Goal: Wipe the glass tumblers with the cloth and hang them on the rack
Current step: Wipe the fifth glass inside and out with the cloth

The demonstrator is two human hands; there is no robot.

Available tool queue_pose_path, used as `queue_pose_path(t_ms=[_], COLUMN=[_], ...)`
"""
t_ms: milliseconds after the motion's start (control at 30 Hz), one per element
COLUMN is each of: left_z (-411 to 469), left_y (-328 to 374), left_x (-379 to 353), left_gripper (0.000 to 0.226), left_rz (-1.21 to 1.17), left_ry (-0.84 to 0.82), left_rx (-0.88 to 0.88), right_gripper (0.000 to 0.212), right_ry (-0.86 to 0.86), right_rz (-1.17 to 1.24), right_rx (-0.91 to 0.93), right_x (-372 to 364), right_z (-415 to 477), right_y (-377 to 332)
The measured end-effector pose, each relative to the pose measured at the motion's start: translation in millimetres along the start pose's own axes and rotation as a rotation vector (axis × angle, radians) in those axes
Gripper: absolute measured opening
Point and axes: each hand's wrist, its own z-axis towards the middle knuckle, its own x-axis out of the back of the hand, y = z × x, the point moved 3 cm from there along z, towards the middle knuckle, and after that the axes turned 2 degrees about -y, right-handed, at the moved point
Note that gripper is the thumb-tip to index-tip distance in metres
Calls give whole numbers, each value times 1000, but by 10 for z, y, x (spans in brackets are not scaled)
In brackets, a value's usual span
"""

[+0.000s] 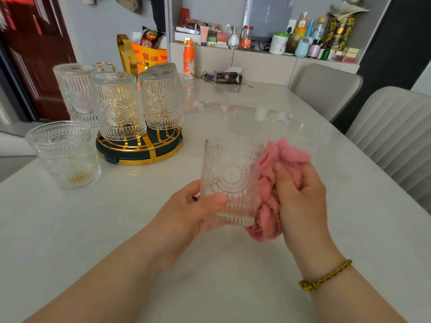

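Hands work above a glossy pale table [303, 141]: the left hand [186, 210] grips an embossed, ribbed glass tumbler [229, 180], the right hand [300, 199] presses a fluffy pink cloth [268, 206] to its side. Far left, another tumbler [64, 155] stands upright beside a gold-wire rack [140, 145] bearing three inverted tumblers [117, 106].

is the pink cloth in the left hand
No, the right hand grips the pink cloth against the side of the glass tumbler, which the left hand holds.
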Motion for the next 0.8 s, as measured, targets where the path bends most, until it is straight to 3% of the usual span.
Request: queue_pose_path(t_ms=[100,167,367,433,500,567,667,800], left_z=[45,69,52,41,31,31,49,43], left_y=[4,-15,-11,-19,-19,-10,14,59], left_x=[71,130,88,53,33,26,69,115], left_gripper=[45,41,78,95,98,92,65,56], left_rz=[-66,-68,16,-23,-49,-81,-155,36], left_ry=[66,112,-18,-74,-92,-103,-68,3], left_rx=[-4,7,21,33,26,-7,-62,-122], right_gripper=[24,23,11,10,14,17,17,20], right_ry=[-154,-224,-58,27,61,10,-111,-160], right_rz=[-8,-81,-282,-196,-78,18,89,159], right_rx=[-57,-28,317,255,141,-8,-194,-228], right_x=[-126,-180,-68,-20,-8,-42,-152,-192], right_z=[-63,-117,-172,-121,-68,-37,-82,-130], right_y=[101,109,-92,-116,-73,30,153,163])
